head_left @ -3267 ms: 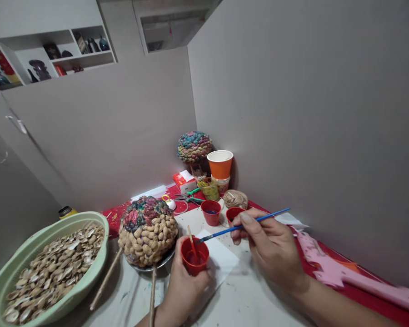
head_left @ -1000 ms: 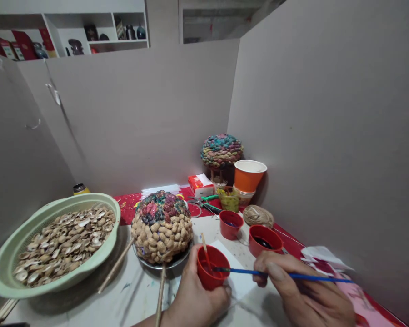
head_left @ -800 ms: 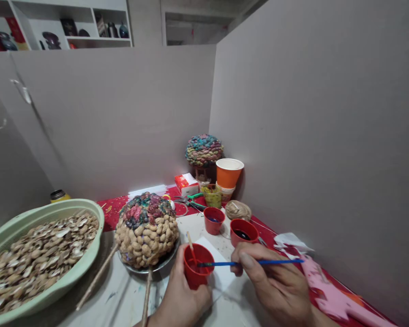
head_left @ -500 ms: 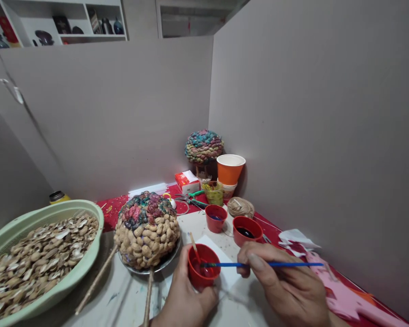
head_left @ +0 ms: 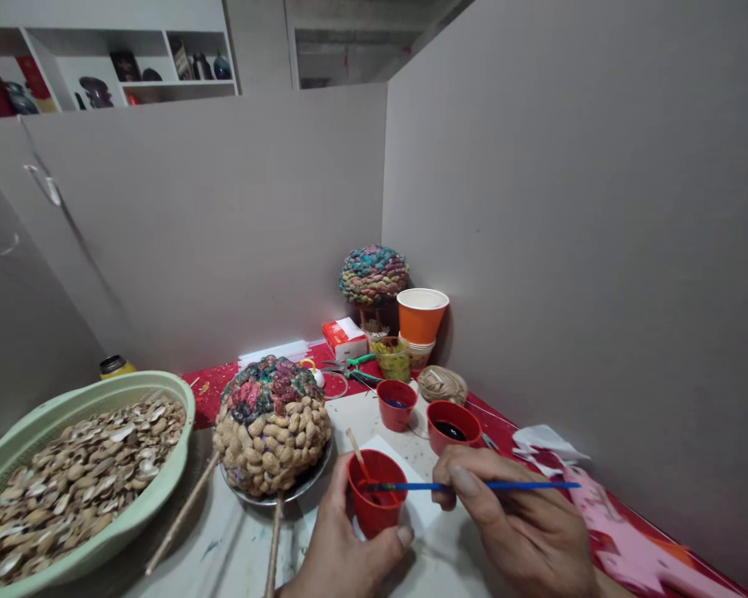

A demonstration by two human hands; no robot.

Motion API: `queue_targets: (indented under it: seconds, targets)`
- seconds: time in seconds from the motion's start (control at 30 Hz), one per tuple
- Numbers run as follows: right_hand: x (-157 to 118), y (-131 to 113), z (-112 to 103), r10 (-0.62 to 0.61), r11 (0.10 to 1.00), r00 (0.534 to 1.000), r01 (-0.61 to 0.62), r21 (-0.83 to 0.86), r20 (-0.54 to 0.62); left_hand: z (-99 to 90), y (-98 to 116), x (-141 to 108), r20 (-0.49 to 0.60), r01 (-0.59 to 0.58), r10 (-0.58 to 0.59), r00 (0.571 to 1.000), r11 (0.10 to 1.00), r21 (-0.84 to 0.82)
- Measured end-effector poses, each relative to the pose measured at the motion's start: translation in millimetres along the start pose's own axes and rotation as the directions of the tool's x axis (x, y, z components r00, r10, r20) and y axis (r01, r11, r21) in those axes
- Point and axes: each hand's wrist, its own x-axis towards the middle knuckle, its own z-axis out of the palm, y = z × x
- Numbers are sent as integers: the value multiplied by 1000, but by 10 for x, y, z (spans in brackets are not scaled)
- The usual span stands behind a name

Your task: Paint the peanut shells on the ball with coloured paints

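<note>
blue brush point(head_left: 415, 487) in right hand point(head_left: 516, 525)

I'm counting three round red plastic cups point(head_left: 375, 511), two lumpy peanut-covered domes point(head_left: 271, 432) and just one slim blue paintbrush point(head_left: 420, 486). Plus there's one oval pale-green plastic basket point(head_left: 185, 436) and two bare hands point(head_left: 524, 527).

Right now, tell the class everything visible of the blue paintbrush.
The blue paintbrush is slim and straight, its smooth handle perhaps painted or plastic, its tip end darker and greenish. Gripped in the right hand, it lies nearly level across the picture, its rear end in view beyond the grip. The tip is at the mouth of the red plastic cup in the left hand; whether it touches the wooden stick there is unclear.
</note>
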Motion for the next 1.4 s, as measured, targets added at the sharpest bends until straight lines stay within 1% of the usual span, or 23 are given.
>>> queue_targets:
  seconds: [0.17,0.37,0.53,0.67,0.77,0.87,0.97,1.03,1.13,1.2,1.27,1.33,1.4]
  targets:
    - [17,-9,-9,-31,999,999,30,-17,-20,-9,-6,-1,-21,14,-13,1000,998,61]
    - [6,-13,-29,-41,999,999,41,-3,-26,26,71,-1,-66,37,-28,997,991,127]
    - [-29,-5,-54,-28,999,998,27,-21,-48,29,96,8,-96,33,-26,995,996,80]
    - [-30,-24,-64,-25,1000,998,24,-18,-66,-9,31,12,-107,12,-3,994,996,91]
    - [-23,-40,-63,-25,999,992,22,-25,-124,-38,-56,21,-128,-6,20,992,994,113]
    - [-21,-40,-58,-21,1000,988,18,-24,-155,-54,-124,29,-152,-1,14,988,996,86]
    - [-22,-24,-41,-30,999,993,28,-19,-115,-57,-135,24,-126,-5,12,992,998,56]
    - [-22,-10,-19,-18,1000,996,16,-20,-85,-51,-123,17,-129,-2,9,992,999,49]
    - [-22,7,29,54,998,998,-55,-32,-30,-26,-114,8,-180,-4,6,984,1000,12]
    - [-27,13,64,145,989,989,-144,-33,31,-6,-121,4,-213,-6,5,977,1000,-3]
    - [-34,9,100,253,968,959,-251,-32,126,11,-135,-1,-235,-4,9,972,1000,19]
    - [-40,-3,135,348,936,909,-349,-38,228,18,-155,-7,-245,-23,38,969,998,62]
    - [-38,-22,168,415,905,856,-423,-44,307,14,-181,-11,-241,-47,73,968,993,109]
